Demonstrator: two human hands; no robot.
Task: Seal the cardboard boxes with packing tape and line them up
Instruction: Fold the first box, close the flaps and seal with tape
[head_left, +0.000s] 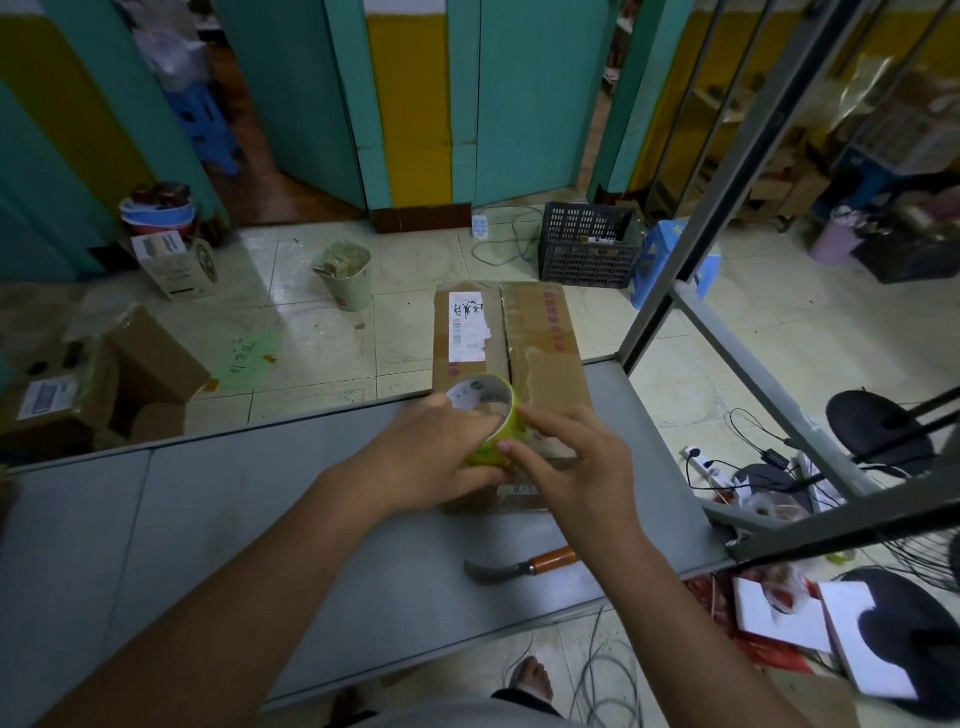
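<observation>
Nearest on the grey table (208, 519): a curved-blade knife with an orange handle (519, 566), lying flat just on the near side of the cardboard box (540, 353), apart from both hands. Over the near end of the box: a roll of yellow-green packing tape (491, 426), tilted, its pale core facing up and left. Left hand (431, 462) wrapped around the roll from the near-left, fingers curled over its rim and side. Right hand (576, 467) at the roll's right side, fingers half spread, index and thumb tips touching the roll's outer face; whether pinching a tape end, cannot tell. Box lying flat, flaps closed, its far end jutting past the table's far edge. On the box's left flap, a white shipping label (467, 327) with a barcode and black handwritten characters, not legible; on the right flap, a column of red print, also unreadable. Beyond the box, on the tiled floor: a dark plastic crate (587, 244) and, left of it, a pale bin (348, 275) full of scraps.
</observation>
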